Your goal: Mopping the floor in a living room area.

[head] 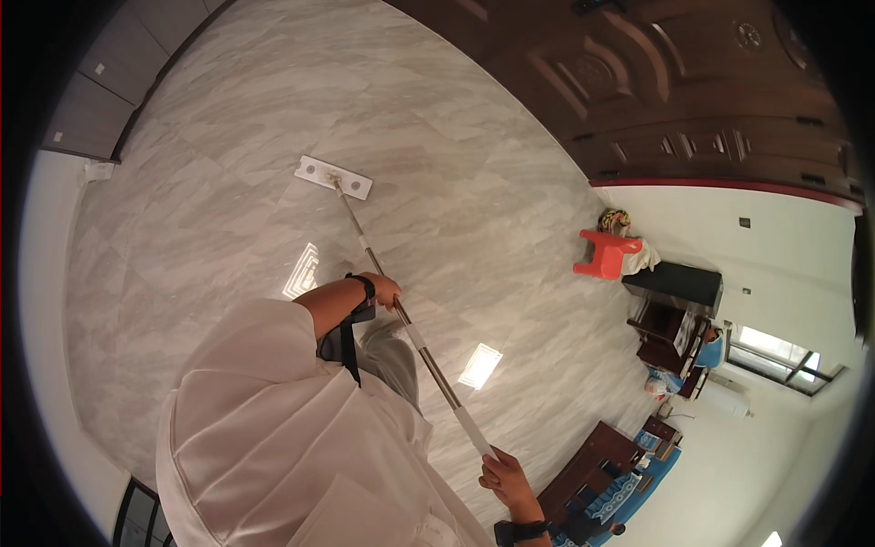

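Observation:
A flat mop with a white rectangular head point(352, 184) stands on the marble-patterned tile floor point(451, 157), its plate pressed flat to the tiles. From its joint a metal pole point(439, 375) with white sleeves slants up toward my body at the lower right. My left hand point(384, 291), with a black band at the wrist, is wrapped around the middle of this pole. Higher up, my right hand point(504, 476) closes around the white grip point(473, 431) at the pole's top end. A black band circles that wrist too.
A brown panelled door point(615, 89) fills the upper right. Grey cabinets point(102, 82) line the upper left. To the right are a red plastic stool point(607, 255), a black box-like unit point(677, 286) and dark wooden furniture point(591, 455). A person point(591, 525) appears near the blue-covered seat point(653, 489).

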{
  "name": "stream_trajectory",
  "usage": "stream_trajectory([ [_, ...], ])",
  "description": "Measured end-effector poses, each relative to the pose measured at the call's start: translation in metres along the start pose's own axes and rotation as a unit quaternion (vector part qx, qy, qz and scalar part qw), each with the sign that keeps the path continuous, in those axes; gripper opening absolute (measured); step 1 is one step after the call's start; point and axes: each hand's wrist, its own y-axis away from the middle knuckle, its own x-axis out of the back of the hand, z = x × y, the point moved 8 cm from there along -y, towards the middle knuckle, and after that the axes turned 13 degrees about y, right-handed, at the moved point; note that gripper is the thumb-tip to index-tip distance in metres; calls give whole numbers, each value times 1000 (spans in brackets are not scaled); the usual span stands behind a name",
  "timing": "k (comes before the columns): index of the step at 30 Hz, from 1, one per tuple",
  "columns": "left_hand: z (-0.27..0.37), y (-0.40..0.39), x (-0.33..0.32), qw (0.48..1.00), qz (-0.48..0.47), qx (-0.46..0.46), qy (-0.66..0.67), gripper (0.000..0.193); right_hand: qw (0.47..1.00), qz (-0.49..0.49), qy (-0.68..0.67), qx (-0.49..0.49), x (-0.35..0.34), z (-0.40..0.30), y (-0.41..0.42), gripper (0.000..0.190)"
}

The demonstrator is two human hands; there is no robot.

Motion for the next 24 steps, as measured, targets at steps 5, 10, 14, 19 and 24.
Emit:
stream_trajectory([
  [5, -6, 11, -16, 999, -20, 38, 13, 38, 1000, 0, -16, 10, -16, 24, -2, 14],
  [10, -19, 9, -33, 997, -9, 81, -9, 50, 998, -9, 14, 53, -23, 47, -11, 19],
  [14, -17, 4, -39, 981, 104, 149, -70, 58, 996, -36, -13, 86, -28, 57, -14, 17],
  [19, -5, -2, -73, 974, 78, 145, -155, 56, 989, -78, -38, 118, -28, 105, -7, 19],
  [24, -9, -26, -148, 967, 78, 164, -181, 47, 989, -66, -44, 126, -13, 183, 3, 21],
])
